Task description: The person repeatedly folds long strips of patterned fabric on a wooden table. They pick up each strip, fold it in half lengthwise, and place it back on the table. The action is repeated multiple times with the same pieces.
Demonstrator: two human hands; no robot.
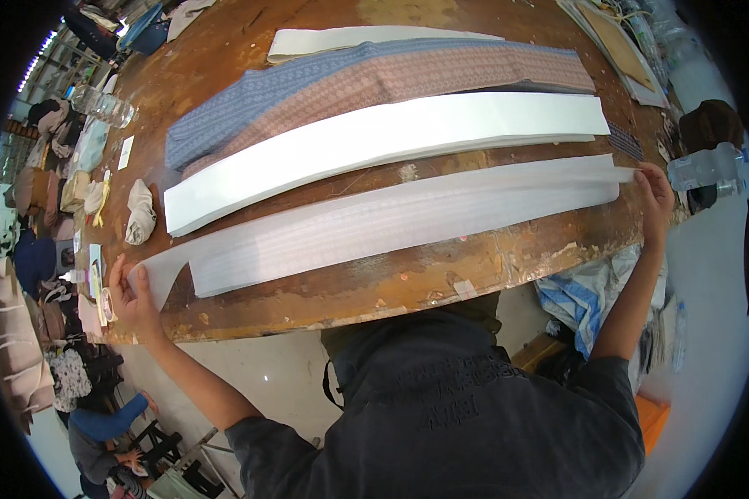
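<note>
A long, thin, see-through white fabric strip (408, 218) lies along the front of the brown worktable, on top of what looks like more white layers. Its left end is pinched between thumb and fingers of my left hand (138, 308), pulled out past the layers beneath. At the far end, my right hand (657, 198) grips a narrow corner of it with closed fingers. Behind it rests a thicker stack of opaque white strips (391, 137). Farther back are folded patterned cloths, one blue (225, 112) and one pinkish brown (458, 76).
Another off-white strip (349, 39) lies at the back. A crumpled beige cloth (141, 214) and a clear bottle (108, 106) are on the left; bottles (707, 170) stand right. A blue-and-white sack (578, 303) sits below the table edge. Another person (100, 432) is at lower left.
</note>
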